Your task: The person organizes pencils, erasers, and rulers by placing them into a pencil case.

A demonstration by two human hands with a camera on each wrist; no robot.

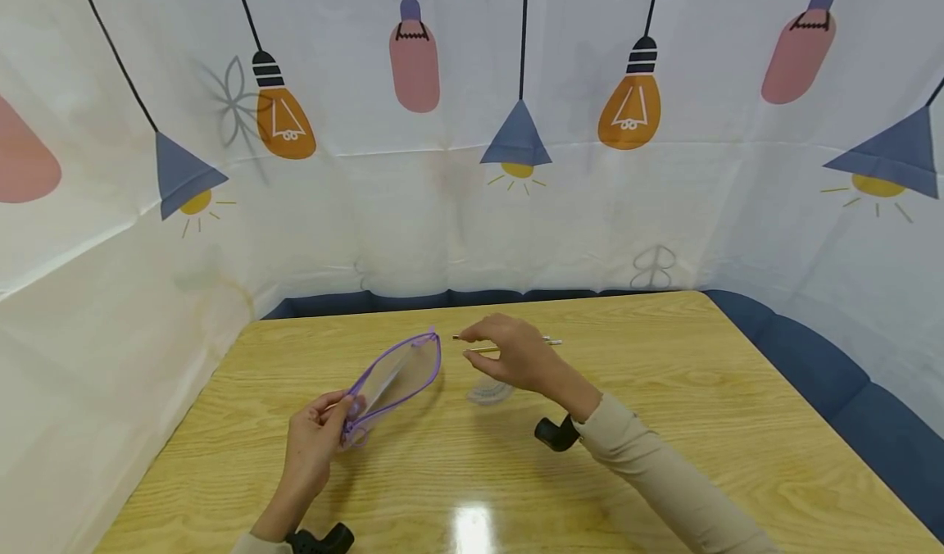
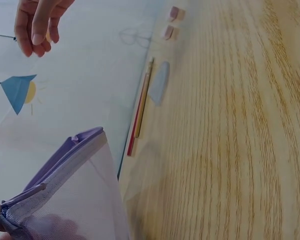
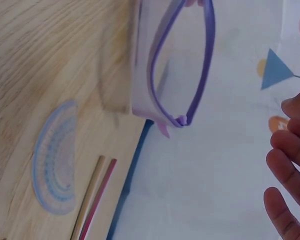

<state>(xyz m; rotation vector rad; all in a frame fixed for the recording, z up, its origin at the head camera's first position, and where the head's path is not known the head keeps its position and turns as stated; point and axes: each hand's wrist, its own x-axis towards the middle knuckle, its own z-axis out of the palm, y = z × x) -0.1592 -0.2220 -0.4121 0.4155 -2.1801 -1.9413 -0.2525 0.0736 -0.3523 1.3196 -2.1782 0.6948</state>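
A mesh zipper pouch with purple trim (image 1: 435, 374) is held up over the table's left half, its mouth gaping. My left hand (image 1: 313, 439) pinches it at the near end, thumb on the rim. My right hand (image 1: 527, 357) hovers to the right of the pouch, fingers loosely bent and nothing in them. Beneath that hand lie a clear protractor (image 3: 55, 160), a yellow pencil (image 2: 143, 105) and a red pencil (image 2: 137, 120), the two pencils side by side. A pale strip shows inside the pouch; what it is cannot be told.
Two small erasers (image 2: 168, 32) lie beyond the pencils in the left wrist view; the right hand hides that spot from the head camera. The wooden table (image 1: 664, 472) has dark blue padded seating (image 1: 841, 382) along its right side. A lamp-printed curtain (image 1: 457, 210) hangs behind.
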